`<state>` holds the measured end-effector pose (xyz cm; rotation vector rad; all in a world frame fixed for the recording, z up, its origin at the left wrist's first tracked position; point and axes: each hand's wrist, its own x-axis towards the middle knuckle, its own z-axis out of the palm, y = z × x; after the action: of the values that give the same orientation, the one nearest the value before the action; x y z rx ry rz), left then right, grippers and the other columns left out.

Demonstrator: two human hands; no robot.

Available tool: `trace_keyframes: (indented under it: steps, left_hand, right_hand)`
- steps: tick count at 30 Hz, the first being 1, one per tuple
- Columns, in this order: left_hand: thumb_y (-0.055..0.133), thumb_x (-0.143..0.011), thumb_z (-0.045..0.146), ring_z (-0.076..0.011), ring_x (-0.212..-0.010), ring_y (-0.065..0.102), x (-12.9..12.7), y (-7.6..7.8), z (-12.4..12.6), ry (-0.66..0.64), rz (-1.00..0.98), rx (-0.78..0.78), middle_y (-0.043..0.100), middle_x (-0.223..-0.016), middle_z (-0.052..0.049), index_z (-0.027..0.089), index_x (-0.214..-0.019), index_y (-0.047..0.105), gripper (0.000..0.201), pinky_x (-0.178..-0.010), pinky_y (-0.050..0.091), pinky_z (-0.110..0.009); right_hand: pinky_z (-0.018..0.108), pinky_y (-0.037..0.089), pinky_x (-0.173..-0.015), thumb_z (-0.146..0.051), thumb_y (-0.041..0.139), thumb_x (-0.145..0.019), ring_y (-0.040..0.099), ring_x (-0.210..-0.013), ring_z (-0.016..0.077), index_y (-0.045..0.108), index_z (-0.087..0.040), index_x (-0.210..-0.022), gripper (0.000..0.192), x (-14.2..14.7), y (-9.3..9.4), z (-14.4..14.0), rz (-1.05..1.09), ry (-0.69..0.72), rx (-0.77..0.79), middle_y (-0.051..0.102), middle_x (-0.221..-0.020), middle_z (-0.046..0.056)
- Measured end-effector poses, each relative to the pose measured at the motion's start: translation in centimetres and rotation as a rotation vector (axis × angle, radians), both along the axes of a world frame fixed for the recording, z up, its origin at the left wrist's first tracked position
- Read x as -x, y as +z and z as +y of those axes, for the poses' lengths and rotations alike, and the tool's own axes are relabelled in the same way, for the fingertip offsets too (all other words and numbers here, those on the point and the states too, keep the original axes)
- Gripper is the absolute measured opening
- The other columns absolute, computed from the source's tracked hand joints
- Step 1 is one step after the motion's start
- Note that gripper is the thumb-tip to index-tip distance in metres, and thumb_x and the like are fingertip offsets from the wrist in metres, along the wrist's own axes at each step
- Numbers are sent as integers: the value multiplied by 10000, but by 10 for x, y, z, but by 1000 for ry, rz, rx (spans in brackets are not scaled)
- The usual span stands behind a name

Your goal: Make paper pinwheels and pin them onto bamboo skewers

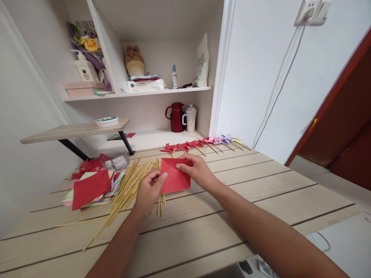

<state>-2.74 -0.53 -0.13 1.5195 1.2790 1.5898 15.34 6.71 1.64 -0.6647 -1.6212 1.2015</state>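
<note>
A square sheet of red paper [176, 179] is held up over the table between my two hands. My left hand [151, 189] pinches its left edge, thumb in front. My right hand [195, 170] grips its upper right part, the thumb pressed on the front face and the fingers behind. Just left of the paper lies a loose heap of thin wooden sticks [127, 193]; some stick ends show below the sheet. Beyond the hands, several finished paper pinwheels on sticks, such as a red one [194, 144] and a purple one [224, 139], lie in a row.
A stack of coloured paper squares [91, 189] lies at the left, with a clear plastic packet [118, 162] behind it. A small raised wooden stand [75, 130] is at the back left. A dark red jug [176, 117] and a cup [190, 119] stand under the shelf.
</note>
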Motion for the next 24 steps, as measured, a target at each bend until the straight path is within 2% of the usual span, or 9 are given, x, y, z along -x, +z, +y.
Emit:
trace_keyframes:
  steps: [3,6,8,14,24]
  left_hand:
    - [736,-812,491,-155,-674,493,-1,-2,0,41,2,-42,548,-690,-2,191,-647,653,352,-646,423,-269]
    - [739,-815,484,-145,-651,474,2,-6,2,110,-53,-51,552,-674,8,191,-671,673,334,-624,407,-261]
    - [744,-814,493,-144,-658,483,5,-9,5,143,-118,-48,571,-688,11,194,-709,691,322,-629,413,-258]
    - [789,-777,489,-163,-717,557,7,-16,12,93,-317,-49,638,-736,-2,193,-778,736,300,-689,467,-272]
    - [777,-803,480,-145,-702,555,7,-18,8,50,-280,-6,649,-728,1,174,-737,719,318,-663,456,-253]
  right_hand:
    - [321,510,-733,-366,799,-761,666,-824,204,723,-232,-938,234,0,0,-3,59,59,72,729,-906,19]
    - [336,538,-743,-402,832,-739,704,-834,217,694,-245,-1062,385,1,1,-7,189,163,211,761,-907,28]
    - [329,540,-728,-412,853,-719,712,-793,209,689,-236,-1056,414,1,2,-9,224,201,267,766,-846,25]
    - [300,530,-721,-379,905,-651,683,-681,160,724,-204,-893,350,3,1,-10,273,146,333,762,-748,11]
    - [289,510,-698,-356,914,-617,662,-655,153,726,-201,-840,330,1,-4,-4,281,112,351,753,-728,0]
